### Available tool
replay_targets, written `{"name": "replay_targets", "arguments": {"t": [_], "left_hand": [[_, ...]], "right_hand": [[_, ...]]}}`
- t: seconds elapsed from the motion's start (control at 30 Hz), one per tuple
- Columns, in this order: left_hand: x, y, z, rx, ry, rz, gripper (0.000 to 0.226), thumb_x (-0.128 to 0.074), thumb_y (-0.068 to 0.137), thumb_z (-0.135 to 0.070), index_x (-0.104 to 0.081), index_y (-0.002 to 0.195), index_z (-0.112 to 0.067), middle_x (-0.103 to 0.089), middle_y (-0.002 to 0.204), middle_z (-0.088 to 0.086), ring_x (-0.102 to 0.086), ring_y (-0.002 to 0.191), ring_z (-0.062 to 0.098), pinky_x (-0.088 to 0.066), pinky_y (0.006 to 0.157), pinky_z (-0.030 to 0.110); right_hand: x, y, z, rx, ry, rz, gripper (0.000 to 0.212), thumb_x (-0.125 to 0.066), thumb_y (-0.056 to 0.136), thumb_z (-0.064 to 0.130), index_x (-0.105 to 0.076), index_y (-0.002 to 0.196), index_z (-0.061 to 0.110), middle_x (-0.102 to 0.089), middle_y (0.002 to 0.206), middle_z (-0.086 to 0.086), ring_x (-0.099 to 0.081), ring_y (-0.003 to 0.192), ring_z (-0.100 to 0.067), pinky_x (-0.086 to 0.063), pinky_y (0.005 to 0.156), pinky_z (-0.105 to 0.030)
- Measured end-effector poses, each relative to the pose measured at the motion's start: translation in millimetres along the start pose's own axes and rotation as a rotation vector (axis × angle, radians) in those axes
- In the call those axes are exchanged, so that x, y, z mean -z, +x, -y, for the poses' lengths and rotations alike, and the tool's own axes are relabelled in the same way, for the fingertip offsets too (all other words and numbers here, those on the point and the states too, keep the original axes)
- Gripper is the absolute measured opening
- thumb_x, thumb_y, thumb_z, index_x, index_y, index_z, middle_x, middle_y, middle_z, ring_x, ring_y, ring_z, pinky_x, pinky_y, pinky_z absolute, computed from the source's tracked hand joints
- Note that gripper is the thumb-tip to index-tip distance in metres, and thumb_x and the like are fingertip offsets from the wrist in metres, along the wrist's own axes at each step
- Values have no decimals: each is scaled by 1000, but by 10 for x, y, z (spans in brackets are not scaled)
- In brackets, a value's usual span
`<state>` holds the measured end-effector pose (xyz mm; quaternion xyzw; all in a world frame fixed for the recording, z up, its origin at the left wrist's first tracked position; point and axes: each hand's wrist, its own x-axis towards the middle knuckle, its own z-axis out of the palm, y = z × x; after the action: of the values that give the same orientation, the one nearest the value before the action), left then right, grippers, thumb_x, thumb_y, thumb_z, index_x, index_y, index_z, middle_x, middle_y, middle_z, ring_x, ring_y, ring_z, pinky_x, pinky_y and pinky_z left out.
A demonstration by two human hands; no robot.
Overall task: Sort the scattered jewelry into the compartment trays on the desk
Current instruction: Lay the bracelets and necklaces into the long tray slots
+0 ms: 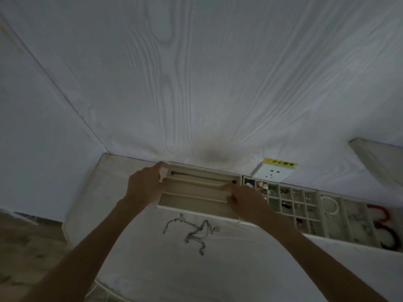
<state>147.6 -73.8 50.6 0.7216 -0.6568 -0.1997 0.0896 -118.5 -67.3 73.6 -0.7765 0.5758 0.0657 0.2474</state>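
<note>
Two hands are on the long-slot tray (197, 209) at the back of the desk (139, 269). My left hand (145, 185), at its 9 o'clock end, pinches a small pale item (163, 173) between thumb and fingertips; what the item is cannot be told. A dark necklace (202, 178) lies stretched along the tray's rear slot. On the desk cloth at 6 o'clock of this tray lies a tangle of thin silver chains (192, 232), unsorted, apart from both hands. My right hand (245, 201) rests over the tray's 3 o'clock end, fingers bent down onto the slots; whether it grips anything cannot be told. At 3 o'clock of it, the grid tray (293, 209) holds small pieces in separate cells. Next, a third tray (353, 221) holds a pearl bracelet (328, 205) and red cord (385, 225). A wall socket (272, 172) sits at 12 o'clock.
</note>
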Motion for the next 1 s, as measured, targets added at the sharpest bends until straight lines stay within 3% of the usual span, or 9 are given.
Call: {"name": "replay_targets", "arguments": {"t": [0.1,0.23,0.33,0.5,0.6,0.7,0.83,0.9,1.0], "left_hand": [[-67,-362,-81,23,-102,-110,17,-55,89,-34,-60,104,-29,-57,75,-7,-56,68,15,-41,61,24],[-467,-850,-101,20,-143,-65,11,-58,88,-31,-66,96,-33,-65,91,-11,-56,78,7,-38,65,20],[-821,-1052,22,-158,-137,12,25,-53,88,-22,-67,107,-30,-62,108,-9,-53,101,10,-49,75,24],[-990,-1177,42,-275,-63,-83,38,-40,81,-25,-68,107,-24,-64,113,-3,-50,108,14,-51,74,28],[-973,-1195,-32,-192,-151,-127,32,-46,78,-21,-69,100,-24,-67,106,-5,-52,101,12,-51,77,30],[-974,-1186,-164,-167,-259,-119,28,-62,80,-11,-68,101,-28,-62,106,-13,-48,102,5,-44,84,20],[-959,-1127,-333,-128,-416,26,37,-65,78,-11,-59,95,-44,-55,104,-24,-49,98,1,-34,81,6],[-923,-1075,-360,-195,-450,135,42,-64,68,-19,-57,99,-47,-52,106,-24,-44,98,-2,-33,82,8],[-827,-1023,-426,-292,-504,386,60,-69,64,-32,-48,120,-42,-51,119,-15,-45,111,0,-37,91,11]], "right_hand": [[-230,-314,19,77,34,-6,30,-44,95,26,-56,123,31,-64,116,6,-60,102,-13,-44,86,-24],[-683,-501,-42,164,81,-30,32,-48,92,22,-59,122,23,-66,109,-2,-63,100,-24,-43,81,-24],[-885,-483,-127,113,-6,-41,39,-41,96,23,-48,134,31,-61,124,2,-58,112,-21,-44,87,-30],[-1025,-507,-204,98,40,-142,41,-37,95,50,-50,132,37,-64,104,3,-64,95,-19,-46,73,-29],[-1052,-532,-175,89,54,-226,28,-49,90,47,-65,113,40,-65,87,9,-66,79,-12,-47,62,-24],[-1017,-531,-124,108,51,-274,16,-56,86,39,-72,89,36,-65,76,12,-65,68,-7,-46,54,-19],[-985,-585,-56,68,177,-175,17,-58,88,37,-67,94,24,-61,99,7,-60,91,-13,-42,74,-23],[-888,-641,-37,58,263,-167,15,-62,85,35,-66,91,22,-62,93,8,-60,86,-10,-39,73,-17],[-605,-701,-8,94,455,-107,8,-69,79,29,-67,76,23,-64,71,13,-62,67,-3,-49,68,-19]]}}
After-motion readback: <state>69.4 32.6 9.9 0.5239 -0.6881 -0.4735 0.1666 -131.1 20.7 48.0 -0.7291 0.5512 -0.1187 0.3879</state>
